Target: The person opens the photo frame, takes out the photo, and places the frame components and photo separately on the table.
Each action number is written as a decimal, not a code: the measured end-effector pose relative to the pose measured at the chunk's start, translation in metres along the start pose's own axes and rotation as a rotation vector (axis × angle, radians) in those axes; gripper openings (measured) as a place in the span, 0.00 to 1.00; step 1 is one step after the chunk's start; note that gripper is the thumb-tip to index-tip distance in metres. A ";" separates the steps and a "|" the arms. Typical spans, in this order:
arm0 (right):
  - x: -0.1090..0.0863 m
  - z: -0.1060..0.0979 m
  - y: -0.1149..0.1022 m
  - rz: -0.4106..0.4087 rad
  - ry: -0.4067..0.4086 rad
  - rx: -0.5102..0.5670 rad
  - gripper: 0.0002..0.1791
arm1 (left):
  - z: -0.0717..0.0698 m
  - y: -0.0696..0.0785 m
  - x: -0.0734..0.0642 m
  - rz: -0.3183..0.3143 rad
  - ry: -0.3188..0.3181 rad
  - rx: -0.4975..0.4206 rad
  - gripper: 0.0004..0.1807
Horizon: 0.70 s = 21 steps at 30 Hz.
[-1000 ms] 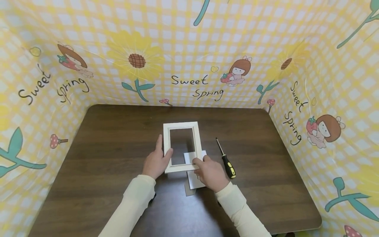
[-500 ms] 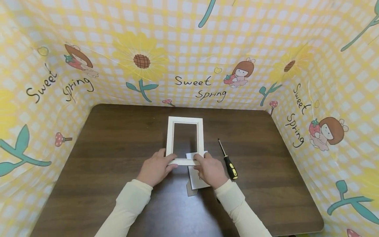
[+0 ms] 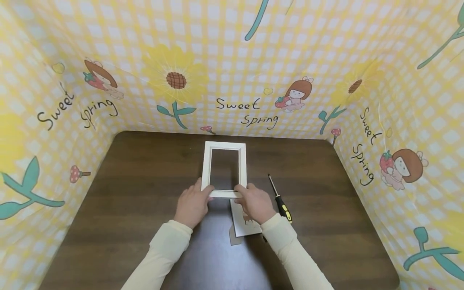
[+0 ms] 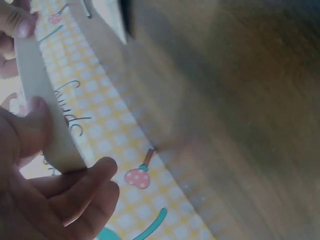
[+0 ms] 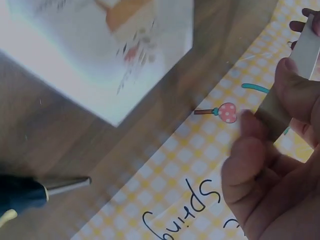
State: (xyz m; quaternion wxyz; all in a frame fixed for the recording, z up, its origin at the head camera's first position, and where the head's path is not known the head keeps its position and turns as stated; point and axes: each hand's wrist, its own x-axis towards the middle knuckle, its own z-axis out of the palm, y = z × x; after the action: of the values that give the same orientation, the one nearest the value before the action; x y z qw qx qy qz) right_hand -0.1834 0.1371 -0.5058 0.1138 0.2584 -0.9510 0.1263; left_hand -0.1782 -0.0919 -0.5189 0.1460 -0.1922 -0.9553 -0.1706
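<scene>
A white rectangular picture frame (image 3: 207,167), its middle open to the table behind, is held up between both hands. My left hand (image 3: 191,206) pinches its near left corner, thumb on the near bar and fingers round the side. At the near right corner my right hand (image 3: 256,204) grips it the same way. In the left wrist view the frame's edge (image 4: 37,70) runs between thumb and fingers. Partly under the right hand lies a white panel with a printed picture (image 3: 243,223); the right wrist view shows the print on this panel (image 5: 150,75) more closely.
A screwdriver (image 3: 282,207) with a black and yellow handle lies right of the right hand. A small grey-brown flap (image 3: 235,237) sticks out from under the panel. Yellow checked cloth (image 3: 232,72) walls the back and sides of the dark wooden table (image 3: 145,169).
The left hand has slid from the frame's left side down to its near left corner. The frame has shifted slightly away, uncovering more of the printed panel.
</scene>
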 end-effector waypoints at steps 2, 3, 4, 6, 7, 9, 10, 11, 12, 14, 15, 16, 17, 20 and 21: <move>0.004 0.001 0.002 -0.015 0.009 -0.020 0.15 | 0.004 -0.002 0.001 -0.010 0.010 -0.002 0.14; 0.006 0.003 0.004 -0.022 0.018 -0.032 0.15 | 0.005 -0.003 0.002 -0.012 0.015 -0.005 0.15; 0.008 0.005 0.005 -0.028 0.026 -0.040 0.15 | 0.006 -0.004 0.003 -0.013 0.021 -0.004 0.15; 0.012 0.008 0.008 -0.031 0.034 -0.040 0.15 | 0.009 -0.008 0.006 -0.011 0.028 0.001 0.15; 0.014 0.010 0.010 -0.027 0.032 -0.039 0.15 | 0.010 -0.010 0.008 -0.009 0.028 0.007 0.15; 0.018 0.014 0.013 -0.019 0.023 -0.027 0.15 | 0.013 -0.014 0.013 -0.006 0.024 0.018 0.15; 0.020 0.016 0.014 -0.015 0.016 -0.020 0.15 | 0.014 -0.016 0.015 -0.006 0.021 0.022 0.14; 0.022 0.017 0.015 -0.011 0.007 -0.013 0.15 | 0.015 -0.018 0.018 -0.007 0.016 0.025 0.14; 0.024 0.019 0.017 -0.006 -0.004 -0.010 0.15 | 0.016 -0.019 0.020 -0.006 0.011 0.026 0.14; 0.026 0.022 0.019 0.002 -0.021 0.005 0.15 | 0.018 -0.022 0.025 -0.002 0.004 0.032 0.14; 0.028 0.023 0.020 0.006 -0.031 0.009 0.15 | 0.020 -0.024 0.027 0.002 0.003 0.033 0.15; 0.029 0.025 0.022 0.010 -0.043 0.011 0.16 | 0.021 -0.025 0.029 0.005 0.002 0.032 0.15; 0.030 0.026 0.023 0.016 -0.055 0.017 0.17 | 0.023 -0.026 0.030 0.008 0.001 0.032 0.15; 0.035 0.030 0.028 0.044 -0.108 0.030 0.22 | 0.032 -0.029 0.035 0.011 -0.012 0.043 0.14; 0.036 0.031 0.030 0.057 -0.130 0.033 0.24 | 0.035 -0.030 0.037 0.009 -0.018 0.047 0.14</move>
State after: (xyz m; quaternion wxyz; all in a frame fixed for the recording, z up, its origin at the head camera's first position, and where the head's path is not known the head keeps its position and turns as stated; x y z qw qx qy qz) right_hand -0.2343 0.1359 -0.5301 0.0441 0.2405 -0.9612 0.1280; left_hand -0.2306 -0.0934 -0.5456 0.1425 -0.1945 -0.9595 -0.1456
